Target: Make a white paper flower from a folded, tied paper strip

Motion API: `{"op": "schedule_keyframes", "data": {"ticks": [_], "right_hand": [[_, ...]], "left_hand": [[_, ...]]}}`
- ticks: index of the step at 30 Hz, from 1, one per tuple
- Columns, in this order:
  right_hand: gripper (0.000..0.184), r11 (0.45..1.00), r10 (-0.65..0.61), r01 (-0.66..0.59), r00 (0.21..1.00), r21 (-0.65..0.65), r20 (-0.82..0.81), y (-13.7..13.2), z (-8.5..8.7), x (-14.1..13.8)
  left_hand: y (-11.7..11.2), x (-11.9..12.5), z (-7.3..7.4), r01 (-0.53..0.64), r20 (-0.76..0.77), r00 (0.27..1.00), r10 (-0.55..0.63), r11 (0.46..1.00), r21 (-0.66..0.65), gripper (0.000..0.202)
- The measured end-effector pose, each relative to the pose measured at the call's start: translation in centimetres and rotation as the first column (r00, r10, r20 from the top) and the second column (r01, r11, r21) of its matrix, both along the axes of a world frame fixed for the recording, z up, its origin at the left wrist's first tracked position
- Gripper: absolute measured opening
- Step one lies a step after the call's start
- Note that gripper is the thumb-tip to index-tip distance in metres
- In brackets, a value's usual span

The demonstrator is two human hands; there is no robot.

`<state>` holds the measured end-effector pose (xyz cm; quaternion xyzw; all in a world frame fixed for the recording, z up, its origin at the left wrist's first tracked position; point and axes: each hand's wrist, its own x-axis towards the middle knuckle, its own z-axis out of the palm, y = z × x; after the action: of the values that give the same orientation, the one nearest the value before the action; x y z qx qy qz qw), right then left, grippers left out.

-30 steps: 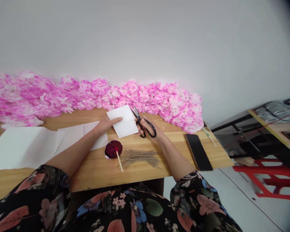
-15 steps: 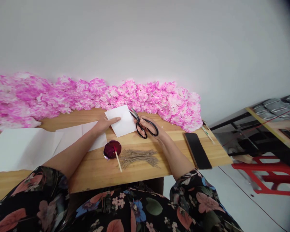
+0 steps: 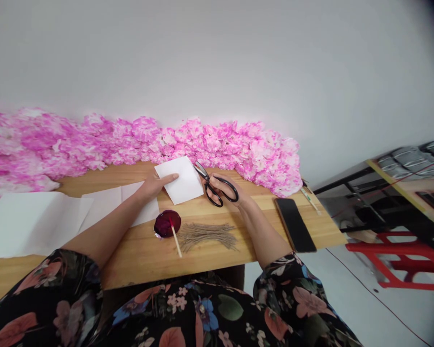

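My left hand (image 3: 155, 183) grips the left edge of a small white square of paper (image 3: 181, 179), held slightly raised over the wooden table (image 3: 217, 253). My right hand (image 3: 224, 189) is closed through the handles of black scissors (image 3: 212, 183), whose blades point up-left to the paper's right edge. Just below the hands lie a dark red lollipop (image 3: 167, 224) on a stick and a bundle of brown twine pieces (image 3: 208, 235).
A long bank of pink artificial flowers (image 3: 144, 142) lines the wall at the table's back. White paper sheets (image 3: 58, 217) lie at the left. A black phone (image 3: 295, 218) and a pen (image 3: 311, 200) lie at the right end. A red stool (image 3: 401, 262) stands beyond the table.
Both hands with the paper and scissors have shifted slightly left and up in view; the scissors stay at the paper's right edge.
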<state>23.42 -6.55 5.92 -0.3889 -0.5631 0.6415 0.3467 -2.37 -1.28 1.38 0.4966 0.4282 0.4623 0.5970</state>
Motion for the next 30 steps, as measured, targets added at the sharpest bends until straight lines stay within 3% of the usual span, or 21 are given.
{"op": "schedule_keyframes", "data": {"ticks": [16, 24, 30], "right_hand": [[0.059, 0.999, -0.027, 0.028, 0.999, 0.028, -0.026, -0.3, -0.8, -1.4], [0.057, 0.999, 0.004, -0.004, 1.000, 0.046, -0.002, -0.1, -0.9, -1.3], [0.061, 0.997, -0.055, 0.057, 0.998, 0.050, -0.029, -0.1, -1.1, -1.5]], "left_hand": [[-0.8, 0.2, 0.9, 0.130, -0.084, 0.988, -0.132, 0.991, -0.024, 0.065], [-0.8, 0.3, 1.1, 0.121, -0.103, 0.987, -0.123, 0.992, -0.026, 0.062], [-1.0, 0.4, 1.2, 0.172, -0.129, 0.977, -0.172, 0.985, -0.015, 0.058]]}}
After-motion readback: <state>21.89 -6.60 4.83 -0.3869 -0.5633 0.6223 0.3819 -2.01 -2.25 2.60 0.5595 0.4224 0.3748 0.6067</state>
